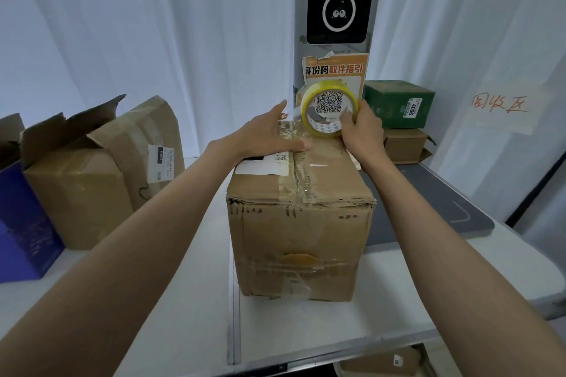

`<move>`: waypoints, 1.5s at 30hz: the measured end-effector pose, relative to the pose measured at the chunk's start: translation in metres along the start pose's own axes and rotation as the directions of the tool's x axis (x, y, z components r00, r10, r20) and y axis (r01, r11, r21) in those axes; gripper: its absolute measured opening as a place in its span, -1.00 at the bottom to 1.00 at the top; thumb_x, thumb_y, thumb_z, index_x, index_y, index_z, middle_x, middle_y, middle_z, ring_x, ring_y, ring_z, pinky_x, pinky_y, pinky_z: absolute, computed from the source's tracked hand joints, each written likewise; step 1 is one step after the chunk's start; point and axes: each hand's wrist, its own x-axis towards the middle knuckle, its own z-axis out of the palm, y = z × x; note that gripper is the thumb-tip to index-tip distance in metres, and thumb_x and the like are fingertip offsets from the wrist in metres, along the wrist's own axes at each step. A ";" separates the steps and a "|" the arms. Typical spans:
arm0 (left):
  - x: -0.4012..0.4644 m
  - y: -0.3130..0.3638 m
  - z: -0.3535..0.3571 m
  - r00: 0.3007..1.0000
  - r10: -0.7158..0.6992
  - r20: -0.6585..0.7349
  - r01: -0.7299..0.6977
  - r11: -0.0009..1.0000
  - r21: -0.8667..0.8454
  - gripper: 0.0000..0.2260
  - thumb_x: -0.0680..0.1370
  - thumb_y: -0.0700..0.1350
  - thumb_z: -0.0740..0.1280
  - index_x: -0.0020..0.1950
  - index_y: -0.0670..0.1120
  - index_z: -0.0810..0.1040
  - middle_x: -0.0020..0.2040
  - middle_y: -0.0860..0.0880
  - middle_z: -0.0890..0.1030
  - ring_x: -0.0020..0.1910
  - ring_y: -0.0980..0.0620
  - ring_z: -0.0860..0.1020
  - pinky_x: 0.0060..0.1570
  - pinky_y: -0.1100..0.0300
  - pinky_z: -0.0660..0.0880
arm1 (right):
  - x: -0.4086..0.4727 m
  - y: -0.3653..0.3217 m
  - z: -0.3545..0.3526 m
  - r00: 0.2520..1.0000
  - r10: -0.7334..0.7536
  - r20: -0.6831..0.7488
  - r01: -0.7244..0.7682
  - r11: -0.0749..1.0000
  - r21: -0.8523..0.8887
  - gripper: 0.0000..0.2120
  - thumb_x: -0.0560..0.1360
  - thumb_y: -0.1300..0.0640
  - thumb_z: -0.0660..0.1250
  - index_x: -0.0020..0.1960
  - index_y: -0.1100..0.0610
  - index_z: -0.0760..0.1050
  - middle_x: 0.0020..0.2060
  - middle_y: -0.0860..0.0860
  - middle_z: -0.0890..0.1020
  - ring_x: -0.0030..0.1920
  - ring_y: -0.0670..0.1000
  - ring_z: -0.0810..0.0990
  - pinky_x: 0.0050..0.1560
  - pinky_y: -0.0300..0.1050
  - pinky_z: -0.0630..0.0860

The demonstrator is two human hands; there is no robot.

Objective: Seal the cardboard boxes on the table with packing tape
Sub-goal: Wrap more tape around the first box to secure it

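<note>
Head view shows the box point(301, 217) in the middle of the table point(190, 300). The left hand point(269, 135) lies flat, fingers straight, pressing tape on the box top. The right hand point(361, 128) grips the tape roll point(329, 107) at the far edge of the box. The top seam looks partly taped; the open box point(76, 180) left of it seems not sealed yet.

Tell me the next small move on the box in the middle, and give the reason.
Probably draw the tape roll back toward the near edge along the centre seam of the box. The right hand holds the roll at the far top edge, a clear strip runs from it under the left hand, which presses flat there, and the seam nearer the camera looks wrinkled and loose.
</note>
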 end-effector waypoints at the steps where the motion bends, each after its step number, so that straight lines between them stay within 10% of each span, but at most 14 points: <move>1: 0.000 -0.001 0.000 1.000 -0.008 0.002 0.008 1.000 0.012 0.04 0.39 0.33 0.47 0.66 0.06 -0.07 0.60 0.02 0.24 0.54 -0.03 0.27 0.48 0.03 0.21 | 0.000 -0.001 0.001 1.000 -0.008 -0.028 0.008 1.000 -0.009 -0.75 0.68 0.14 0.14 0.29 0.23 0.43 0.15 0.18 0.61 0.18 0.25 0.53 0.12 0.07 0.42; 18: -0.003 0.001 0.000 0.991 -0.106 0.077 0.083 0.962 0.261 -0.03 0.45 0.50 0.21 0.66 0.04 -0.10 0.65 0.02 0.06 0.62 -0.11 0.02 0.51 -0.15 0.06 | 0.000 -0.005 0.007 0.978 -0.070 -0.194 0.062 0.997 -0.049 -0.76 0.69 0.10 0.15 0.29 0.15 0.46 0.09 0.14 0.64 0.14 0.21 0.56 -0.04 0.00 0.41; 30: -0.003 -0.005 0.000 0.990 -0.104 0.100 0.068 0.946 0.318 0.01 0.39 0.58 0.13 0.65 0.04 -0.10 0.66 0.05 -0.01 0.62 -0.09 -0.02 0.50 -0.14 0.06 | 0.009 -0.003 0.008 0.786 0.153 -0.599 0.084 0.933 0.349 -0.74 0.51 0.42 0.35 0.12 0.22 0.68 0.05 0.08 0.71 0.11 0.00 0.63 0.19 -0.14 0.54; 45: 0.008 -0.005 0.003 0.973 -0.080 0.217 -0.038 0.871 0.490 -0.02 0.31 0.65 -0.14 0.62 0.19 -0.19 0.64 0.17 -0.14 0.63 -0.02 -0.15 0.57 -0.14 -0.14 | -0.024 0.054 0.025 0.778 0.410 -0.476 -0.050 0.796 0.603 -0.86 0.52 0.44 0.34 0.03 0.32 0.61 -0.09 0.15 0.65 -0.07 0.06 0.56 -0.07 -0.21 0.56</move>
